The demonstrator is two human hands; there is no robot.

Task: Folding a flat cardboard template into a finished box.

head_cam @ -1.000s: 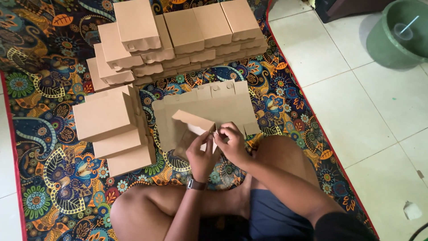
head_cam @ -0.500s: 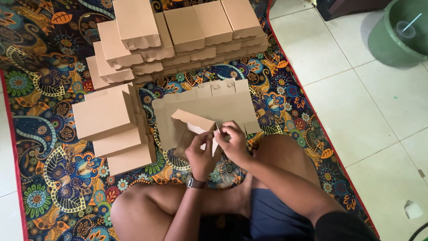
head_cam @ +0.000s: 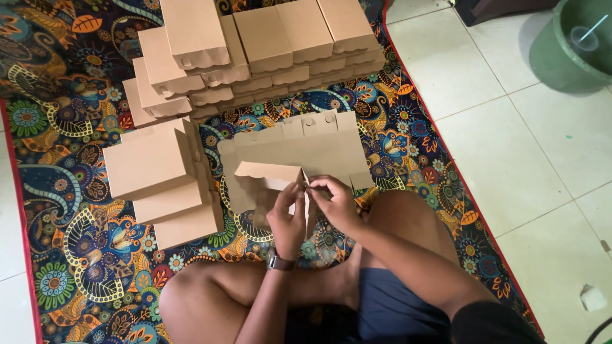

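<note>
Position: I sit cross-legged on a patterned mat [head_cam: 76, 255], both hands working in front of my knees.

Left hand [head_cam: 288, 220]: fingers closed in a pinch on the right end of a half-folded cardboard box [head_cam: 268, 181], at the corner where its scalloped flap meets the side panel. A watch [head_cam: 280, 262] sits on that wrist.

Right hand [head_cam: 335, 204]: fingers likewise pinched shut on the same corner, thumb and forefinger meeting the left hand's fingertips (whether they grip a tab or only press the fold, I cannot tell).

Item location: the box is held just above a stack of flat cardboard blanks [head_cam: 299, 146] lying on the mat directly ahead of me.

Handling assessment: thin brown board, in my judgement light and stiff along its panels but weak at the creases; it should crush or tear if squeezed mid-panel. Best taken at the fold lines and corners, as now, with light pressure. The surface looks matte, not slippery.

Surroundings: a pile of finished boxes [head_cam: 159, 172] to my left, a larger heap of boxes [head_cam: 255, 44] at the far end of the mat, a green bucket [head_cam: 570, 44] on the tiled floor [head_cam: 523, 146] to the right.
</note>
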